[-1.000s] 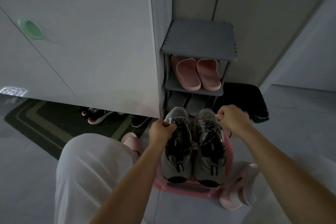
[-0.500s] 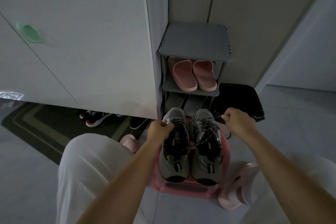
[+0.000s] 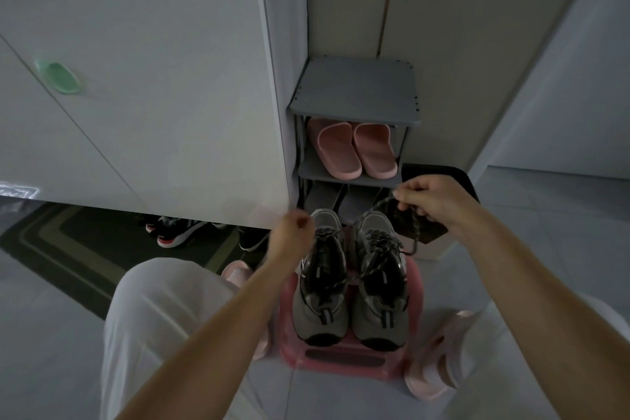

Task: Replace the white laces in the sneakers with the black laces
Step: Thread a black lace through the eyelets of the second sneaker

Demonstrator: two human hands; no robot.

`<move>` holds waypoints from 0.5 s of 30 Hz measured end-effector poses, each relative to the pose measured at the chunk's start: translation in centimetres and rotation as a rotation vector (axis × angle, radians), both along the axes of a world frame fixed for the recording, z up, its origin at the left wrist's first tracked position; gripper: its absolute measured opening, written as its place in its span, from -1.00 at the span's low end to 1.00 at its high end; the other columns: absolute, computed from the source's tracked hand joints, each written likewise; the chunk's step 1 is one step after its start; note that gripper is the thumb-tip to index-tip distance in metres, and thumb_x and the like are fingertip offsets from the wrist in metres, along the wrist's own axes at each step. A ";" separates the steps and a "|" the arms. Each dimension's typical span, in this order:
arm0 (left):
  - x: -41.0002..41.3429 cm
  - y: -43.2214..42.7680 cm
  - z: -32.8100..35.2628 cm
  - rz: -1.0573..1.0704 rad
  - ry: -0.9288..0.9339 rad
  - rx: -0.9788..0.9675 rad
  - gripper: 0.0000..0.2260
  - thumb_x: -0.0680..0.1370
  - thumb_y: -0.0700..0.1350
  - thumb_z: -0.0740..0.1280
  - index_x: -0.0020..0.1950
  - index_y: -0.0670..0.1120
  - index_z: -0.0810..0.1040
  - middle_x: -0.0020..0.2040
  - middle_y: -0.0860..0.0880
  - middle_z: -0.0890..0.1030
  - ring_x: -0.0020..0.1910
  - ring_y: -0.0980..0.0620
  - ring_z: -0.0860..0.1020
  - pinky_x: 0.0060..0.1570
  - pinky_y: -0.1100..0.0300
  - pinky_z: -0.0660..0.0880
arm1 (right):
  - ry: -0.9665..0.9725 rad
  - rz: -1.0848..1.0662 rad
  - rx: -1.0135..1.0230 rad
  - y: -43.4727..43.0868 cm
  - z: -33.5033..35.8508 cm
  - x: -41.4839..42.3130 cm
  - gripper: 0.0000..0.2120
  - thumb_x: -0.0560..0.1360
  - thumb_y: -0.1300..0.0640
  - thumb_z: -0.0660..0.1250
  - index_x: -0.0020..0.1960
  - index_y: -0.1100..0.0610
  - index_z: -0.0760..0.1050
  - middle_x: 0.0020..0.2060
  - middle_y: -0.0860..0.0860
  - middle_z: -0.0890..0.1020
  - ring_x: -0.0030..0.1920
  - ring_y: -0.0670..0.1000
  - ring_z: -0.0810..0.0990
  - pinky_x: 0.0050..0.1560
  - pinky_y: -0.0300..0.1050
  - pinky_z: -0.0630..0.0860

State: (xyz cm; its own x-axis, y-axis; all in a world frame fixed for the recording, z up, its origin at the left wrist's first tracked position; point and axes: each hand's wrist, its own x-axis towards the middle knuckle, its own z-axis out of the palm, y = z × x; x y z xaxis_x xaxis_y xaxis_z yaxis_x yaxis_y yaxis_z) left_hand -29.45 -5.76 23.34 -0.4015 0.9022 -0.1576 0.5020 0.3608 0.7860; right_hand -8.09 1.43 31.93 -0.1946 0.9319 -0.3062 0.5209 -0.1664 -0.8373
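Left of the pink stool point(image 3: 344, 356), far side: white cabinet door point(image 3: 153, 78) with one green handle point(image 3: 58, 78). Lower down lies a dark striped rug point(image 3: 68, 242), with a black-and-red trainer point(image 3: 177, 235) and one more dark shoe point(image 3: 250, 239) under the door's edge.

Left hand point(image 3: 293, 232): just above the stool's left rear corner, at the far end of the left sneaker point(image 3: 322, 300). Blurred. Fingers are curled in; cannot tell whether they hold a lace end.

On the stool: left sneaker and right sneaker point(image 3: 380, 303) side by side, grey with dark panels. Both appear laced.

Lace point(image 3: 376, 208): one strand rises taut off the right sneaker's far end to the right hand point(image 3: 433, 201), which hangs above the stool's right rear corner. Thumb and fingers pinch the strand, and a loose loop hangs below the hand. It looks speckled grey, but colour is not reliable in this dim light.

Behind the stool: grey shoe rack point(image 3: 354, 89), with pink slides point(image 3: 341, 152) on its middle shelf. Black bag or mat point(image 3: 460, 177) behind the right hand; cannot identify it.

Step (judgement): unlacing the right sneaker, early in the task. No spare black laces seen. The next move calls for drawing the strand out through its eyelets row by row, with the shoe steadied so it does not lift off the stool.

Count: stool 1; sneakers 2; hands 2; lifted strands 1; pink slides 2; rack 1; shoes under the door 2 visible.
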 end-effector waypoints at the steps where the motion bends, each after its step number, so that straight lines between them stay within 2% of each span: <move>1: 1.3 0.2 0.9 -0.071 -0.064 0.041 -0.86 0.56 -0.09 0.27 -0.18 -0.05 0.51 -0.35 0.05 0.49 -0.32 0.02 0.48 -0.31 0.22 0.40 | 0.055 -0.004 -0.011 0.0 0.3 -0.8 -0.95 0.48 0.15 0.38 -0.08 0.13 0.58 -0.35 -0.04 0.61 -0.42 -0.12 0.38 -0.43 -0.32 0.29; 3: 4.1 0.0 3.2 -0.234 -0.152 0.062 -0.85 0.57 0.00 0.27 -0.09 -0.02 0.57 -0.28 0.08 0.51 -0.24 0.06 0.49 -0.27 0.27 0.41 | 0.130 -0.011 -0.035 -0.1 0.8 -2.5 -0.98 0.48 0.16 0.39 -0.11 0.11 0.57 -0.35 -0.04 0.62 -0.44 -0.13 0.36 -0.44 -0.30 0.26; 5: 6.2 -0.2 4.8 -0.355 -0.233 0.069 -0.80 0.59 -0.05 0.27 0.08 -0.13 0.58 -0.17 0.04 0.53 -0.21 0.14 0.49 -0.30 0.50 0.36 | 0.152 0.005 -0.027 -0.3 1.0 -3.6 -0.95 0.49 0.19 0.38 -0.16 0.09 0.55 -0.32 -0.03 0.63 -0.44 -0.14 0.37 -0.47 -0.32 0.29; 6: 6.9 -0.2 4.9 -0.376 -0.271 0.090 -0.79 0.59 -0.10 0.28 0.10 -0.21 0.57 -0.14 -0.01 0.54 -0.21 0.16 0.48 -0.30 0.53 0.34 | 0.162 0.011 -0.013 -0.4 1.0 -3.9 -0.94 0.49 0.20 0.37 -0.16 0.10 0.55 -0.29 -0.01 0.64 -0.43 -0.14 0.38 -0.50 -0.35 0.31; 8: 7.2 0.0 5.2 -0.331 -0.315 0.128 -0.82 0.57 -0.16 0.29 0.02 -0.27 0.57 -0.20 -0.07 0.53 -0.34 0.23 0.45 -0.35 0.49 0.34 | 0.182 0.028 0.023 -0.7 1.0 -4.2 -0.97 0.50 0.19 0.36 -0.13 0.11 0.56 -0.25 -0.01 0.64 -0.40 -0.15 0.41 -0.52 -0.44 0.34; 10: 6.8 0.5 5.7 -0.234 -0.346 0.146 -0.88 0.56 -0.16 0.30 -0.13 -0.19 0.54 -0.33 -0.01 0.48 -0.46 0.26 0.40 -0.42 0.43 0.32 | 0.195 0.032 0.052 -1.1 0.7 -3.9 -0.92 0.50 0.10 0.36 -0.10 0.11 0.58 -0.28 -0.05 0.62 -0.38 -0.17 0.46 -0.51 -0.48 0.34; 12: 6.0 1.1 6.0 -0.143 -0.348 0.132 -0.85 0.55 -0.15 0.29 -0.22 -0.10 0.49 -0.38 0.03 0.45 -0.44 0.18 0.40 -0.42 0.31 0.33 | 0.164 0.084 0.039 -1.5 0.1 -3.2 -0.85 0.50 0.02 0.35 -0.14 0.08 0.59 -0.38 -0.12 0.58 -0.41 -0.22 0.50 -0.49 -0.48 0.34; 13: 5.5 1.3 6.3 -0.101 -0.359 0.130 -0.82 0.54 -0.15 0.28 -0.27 -0.09 0.46 -0.41 0.02 0.44 -0.45 0.13 0.38 -0.43 0.27 0.30 | 0.103 0.149 0.025 -1.7 -0.4 -2.8 -0.86 0.50 0.02 0.36 -0.16 0.07 0.59 -0.38 -0.13 0.58 -0.39 -0.23 0.50 -0.46 -0.47 0.36; 15: 4.6 1.8 6.7 -0.032 -0.396 0.114 -0.79 0.53 -0.14 0.27 -0.31 -0.10 0.42 -0.42 -0.03 0.40 -0.47 0.08 0.33 -0.44 0.23 0.25 | -0.139 0.309 0.052 -2.1 -1.4 -2.1 -0.91 0.48 0.09 0.40 -0.11 0.11 0.63 -0.32 -0.11 0.60 -0.32 -0.24 0.51 -0.35 -0.42 0.39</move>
